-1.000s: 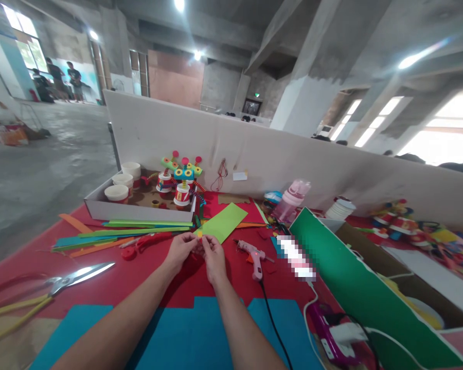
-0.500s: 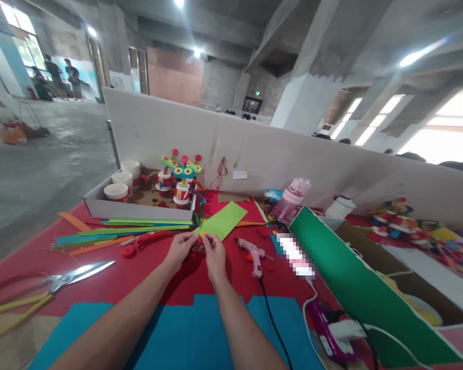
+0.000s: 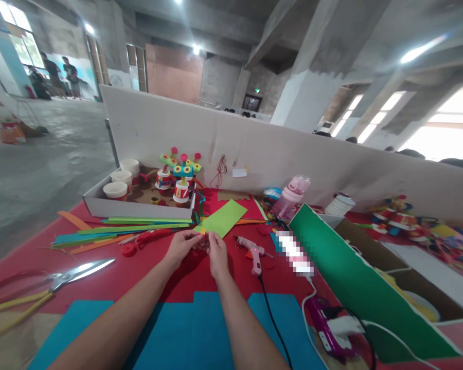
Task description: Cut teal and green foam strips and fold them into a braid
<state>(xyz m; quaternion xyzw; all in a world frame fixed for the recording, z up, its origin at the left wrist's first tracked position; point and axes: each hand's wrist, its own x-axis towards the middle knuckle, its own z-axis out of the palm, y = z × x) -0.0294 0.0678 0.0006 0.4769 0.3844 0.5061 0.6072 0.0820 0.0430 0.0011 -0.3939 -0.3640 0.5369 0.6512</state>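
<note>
Right hand (image 3: 218, 255) edged rightward; partly hidden yellow piece (image 3: 203, 231) in left hand (image 3: 181, 247).

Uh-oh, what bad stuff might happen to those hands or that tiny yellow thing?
The pink glue gun shows a red light and lies close to the right hand; if it is hot, its nozzle might burn a finger. Its black cord trails beside the right forearm, so a snag might drag the gun. The tiny yellow piece, at the fingertips of the left hand and right hand, might slip and drop.
</note>
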